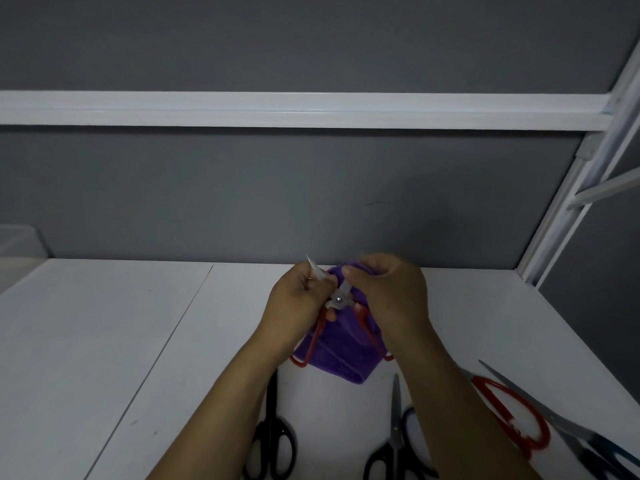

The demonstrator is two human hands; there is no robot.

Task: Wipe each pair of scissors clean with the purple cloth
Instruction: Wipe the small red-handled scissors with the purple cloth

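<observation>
A pair of red-handled scissors [338, 299] is held spread open above the white table [104, 341], near its back edge. One blade is pinched by the curled fingers of the left hand [298, 306]. The other blade is wrapped in the purple cloth [339, 355], which is gripped by the right hand [391, 292] with thumb and fingers closed round it. The rest of the cloth hangs behind the handles; whether it touches the table cannot be told. Nearer the person, a left black pair [271, 434] and a right black pair [394, 441] are laid on the table. At the far right, a large red pair [509, 414] is laid just beside a blue-handled pair [588, 441].
</observation>
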